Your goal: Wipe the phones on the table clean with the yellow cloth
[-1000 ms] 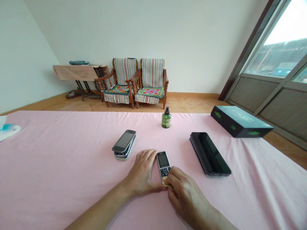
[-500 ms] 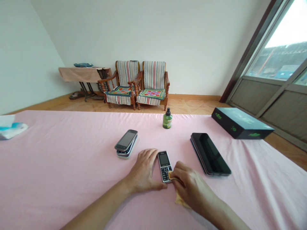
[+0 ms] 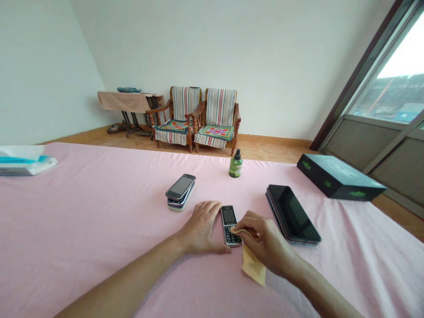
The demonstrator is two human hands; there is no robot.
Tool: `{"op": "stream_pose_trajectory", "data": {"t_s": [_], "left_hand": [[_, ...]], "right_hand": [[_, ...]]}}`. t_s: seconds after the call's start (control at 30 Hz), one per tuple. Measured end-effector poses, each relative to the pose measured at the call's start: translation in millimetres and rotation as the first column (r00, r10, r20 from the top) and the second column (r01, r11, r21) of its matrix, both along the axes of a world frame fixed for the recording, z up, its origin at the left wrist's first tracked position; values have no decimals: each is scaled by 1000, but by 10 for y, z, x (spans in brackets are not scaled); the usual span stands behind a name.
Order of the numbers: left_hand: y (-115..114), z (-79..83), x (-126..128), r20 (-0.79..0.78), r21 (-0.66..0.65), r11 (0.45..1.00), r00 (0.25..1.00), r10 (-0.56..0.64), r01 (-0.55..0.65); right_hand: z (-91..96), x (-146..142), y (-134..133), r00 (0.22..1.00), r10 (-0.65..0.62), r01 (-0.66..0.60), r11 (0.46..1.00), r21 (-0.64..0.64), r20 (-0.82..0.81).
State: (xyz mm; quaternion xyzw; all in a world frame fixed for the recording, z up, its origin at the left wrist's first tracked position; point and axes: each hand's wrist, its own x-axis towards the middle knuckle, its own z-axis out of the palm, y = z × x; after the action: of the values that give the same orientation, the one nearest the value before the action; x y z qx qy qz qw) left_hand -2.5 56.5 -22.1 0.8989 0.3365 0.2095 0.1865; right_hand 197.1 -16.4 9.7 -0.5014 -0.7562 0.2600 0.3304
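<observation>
A small black keypad phone (image 3: 230, 224) lies flat on the pink tablecloth (image 3: 99, 212). My left hand (image 3: 202, 227) rests beside its left edge, fingers curled against it and thumb at its near end, holding it in place. My right hand (image 3: 265, 245) pinches a small yellow cloth (image 3: 252, 265) and presses one corner onto the phone's keypad. The rest of the cloth trails out from under the hand toward me.
A stack of phones (image 3: 180, 191) lies left of the keypad phone. A stack of dark tablets (image 3: 293, 213) lies to the right, a dark box (image 3: 338, 176) beyond it. A green bottle (image 3: 235, 164) stands behind. A tissue pack (image 3: 23, 160) sits far left.
My right hand has slid from the phone's near end up over the keypad, and more of the yellow cloth now shows. The view has shifted slightly left.
</observation>
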Motion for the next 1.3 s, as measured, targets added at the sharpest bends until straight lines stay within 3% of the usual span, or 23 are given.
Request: {"op": "stream_pose_trajectory", "data": {"t_s": [0.17,0.4,0.57,1.0,1.3], "left_hand": [[0,-1,6,-12,11,1000,1000,8,-8],[-14,32,27,-24,9,1000,1000,15,-15],[-20,39,30,-17,12,1000,1000,11,-11],[-4,16,29,-4,33,999,1000,-3,3],[-9,11,33,17,36,999,1000,1,-2]], "right_hand": [[-16,8,54,982,188,-187,981,-46,11],[-182,46,-49,979,197,-199,980,-28,-45],[-247,-16,-47,990,131,-129,991,36,-58],[-79,151,-42,988,133,-132,991,-23,78],[-54,-72,-77,986,138,-139,990,9,97]]}}
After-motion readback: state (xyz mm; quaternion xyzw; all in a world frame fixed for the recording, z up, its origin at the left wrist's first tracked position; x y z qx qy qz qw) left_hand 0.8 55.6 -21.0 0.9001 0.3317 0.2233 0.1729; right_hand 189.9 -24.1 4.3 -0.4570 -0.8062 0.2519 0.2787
